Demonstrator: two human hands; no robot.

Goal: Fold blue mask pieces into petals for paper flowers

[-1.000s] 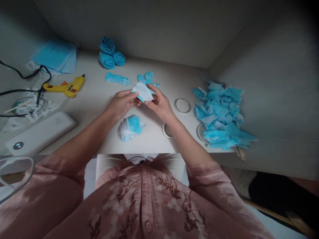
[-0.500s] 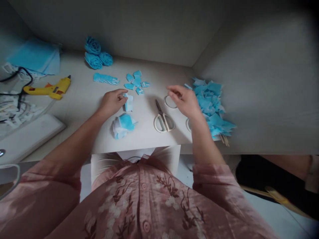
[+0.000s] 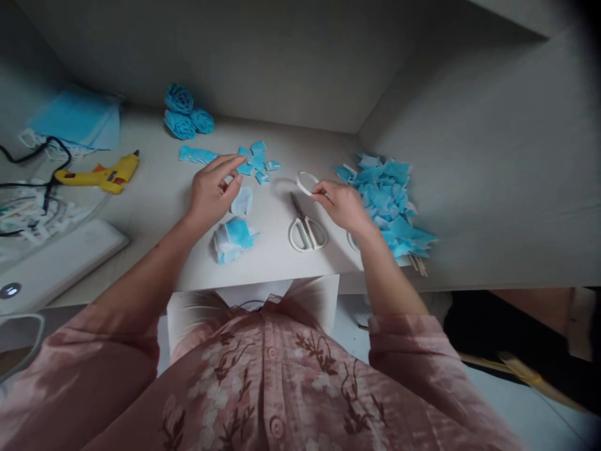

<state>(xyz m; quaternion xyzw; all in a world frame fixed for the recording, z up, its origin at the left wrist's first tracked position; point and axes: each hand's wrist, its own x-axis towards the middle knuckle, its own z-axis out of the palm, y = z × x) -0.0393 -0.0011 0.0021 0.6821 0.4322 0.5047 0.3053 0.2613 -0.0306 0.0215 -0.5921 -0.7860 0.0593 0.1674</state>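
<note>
My right hand (image 3: 342, 202) pinches the edge of a narrow white roll of tape (image 3: 307, 182), tilted up off the table. Below it lie scissors with white handles (image 3: 307, 232), blades pointing away from me. Thumb and fingers apart, my left hand (image 3: 216, 188) hovers over a small pale blue and white fabric piece (image 3: 241, 202). Just nearer to me sits a loose blue and white fabric bundle (image 3: 233, 240). Several small cut blue pieces (image 3: 257, 161) lie beyond the left fingertips, with a pleated blue strip (image 3: 197, 154) partly behind that hand.
Blue fabric roses (image 3: 181, 124) stand at the back. To the left are a yellow glue gun (image 3: 101, 178), stacked blue masks (image 3: 77, 119), white scraps (image 3: 40, 210) and a white box-like device (image 3: 70, 263). A heap of blue fabric pieces (image 3: 382, 194) lies right, beside thin sticks (image 3: 417, 265).
My right hand has come down and left, taken hold of the roll of tape and raised it. My left hand has opened and let go of the small fabric piece.
</note>
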